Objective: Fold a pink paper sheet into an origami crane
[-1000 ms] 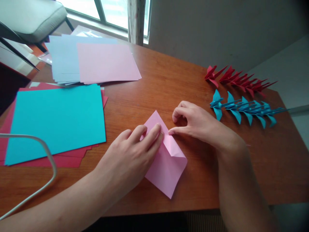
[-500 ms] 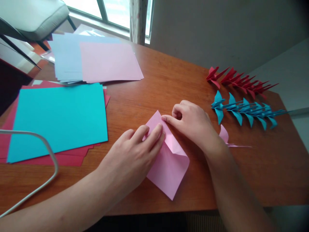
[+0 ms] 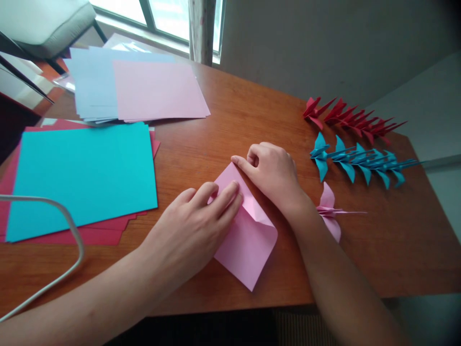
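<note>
A sheet of pink origami paper point(image 3: 248, 254) lies on the table with one side folded over; the flap's near end bulges up in a loose curve. My left hand point(image 3: 201, 216) bears down on the flap with bent fingers close together, holding the sheet against the table. At the far corner of the paper, my right hand point(image 3: 272, 168) has its fingers curled in and its thumb stretched out, the tip touching or nearly touching the corner. Nothing shows inside those curled fingers. A pink origami crane point(image 3: 328, 211) sits right of my right wrist, partly hidden by the forearm.
Rows of red cranes point(image 3: 355, 120) and blue cranes point(image 3: 360, 158) stand at the right. Left are turquoise sheets point(image 3: 86, 178) over red ones point(image 3: 97, 236), with pale pink point(image 3: 158, 91) and light blue sheets point(image 3: 95, 86) behind. A white cable point(image 3: 68, 216) crosses the left front.
My right thumb has slid along the folded edge to the paper's far corner. My left hand stays on the flap. The view has shifted slightly, showing more of the pink crane.
</note>
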The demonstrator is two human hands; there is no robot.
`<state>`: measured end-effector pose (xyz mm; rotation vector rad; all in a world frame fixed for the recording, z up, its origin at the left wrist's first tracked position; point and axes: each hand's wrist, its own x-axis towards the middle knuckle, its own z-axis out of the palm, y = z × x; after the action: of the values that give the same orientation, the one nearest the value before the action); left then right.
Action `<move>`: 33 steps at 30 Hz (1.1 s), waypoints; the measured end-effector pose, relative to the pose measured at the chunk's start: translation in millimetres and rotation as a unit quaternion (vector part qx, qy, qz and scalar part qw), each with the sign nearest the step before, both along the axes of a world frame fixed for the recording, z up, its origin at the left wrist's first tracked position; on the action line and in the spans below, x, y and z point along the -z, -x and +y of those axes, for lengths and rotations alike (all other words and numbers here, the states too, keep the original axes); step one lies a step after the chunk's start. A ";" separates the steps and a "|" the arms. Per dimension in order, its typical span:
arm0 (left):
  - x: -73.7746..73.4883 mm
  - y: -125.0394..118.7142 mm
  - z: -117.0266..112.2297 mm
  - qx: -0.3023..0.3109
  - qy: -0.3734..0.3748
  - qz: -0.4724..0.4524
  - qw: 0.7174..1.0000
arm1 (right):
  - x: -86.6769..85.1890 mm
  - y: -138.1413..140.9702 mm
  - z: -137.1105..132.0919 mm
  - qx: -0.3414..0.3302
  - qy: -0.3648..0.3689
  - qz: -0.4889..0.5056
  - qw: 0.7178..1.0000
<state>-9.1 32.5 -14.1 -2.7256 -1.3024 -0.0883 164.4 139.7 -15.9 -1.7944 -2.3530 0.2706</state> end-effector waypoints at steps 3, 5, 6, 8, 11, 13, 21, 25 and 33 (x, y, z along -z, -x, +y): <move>-0.1 0.9 1.3 -0.009 -0.006 0.002 1.000 | -5.4 -12.1 -2.6 -0.038 0.039 0.042 0.998; 0.4 2.0 2.3 -0.009 -0.002 0.001 1.000 | -9.3 -18.2 -4.7 -0.046 0.052 0.047 0.996; 0.6 2.5 2.8 -0.009 0.001 0.000 1.000 | -11.0 -20.5 -5.4 -0.051 0.058 0.049 0.996; 0.5 3.3 4.1 -0.012 0.011 -0.003 1.000 | -13.6 -24.1 -5.8 -0.064 0.073 0.052 0.994; 0.0 3.8 6.0 -0.014 0.022 -0.006 1.000 | -16.0 -29.8 -4.7 -0.098 0.098 0.051 0.989; -0.1 4.2 6.8 -0.011 0.027 -0.007 1.000 | -17.0 -34.8 -3.5 -0.125 0.116 0.046 0.984; 1.2 6.3 7.4 -0.002 0.024 -0.012 1.000 | -13.5 -41.4 0.7 -0.148 0.135 0.101 0.974; 1.8 5.6 7.0 0.002 0.026 -0.014 1.000 | -6.9 -25.1 -1.7 -0.065 0.063 0.048 0.995; 2.1 6.9 8.5 0.008 0.047 -0.016 0.999 | 2.6 11.6 12.5 0.067 0.026 -0.045 0.996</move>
<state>-16.0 41.0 -16.2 -2.8252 -1.3253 -0.0752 152.8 152.2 -18.5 -2.0174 -2.2905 0.2404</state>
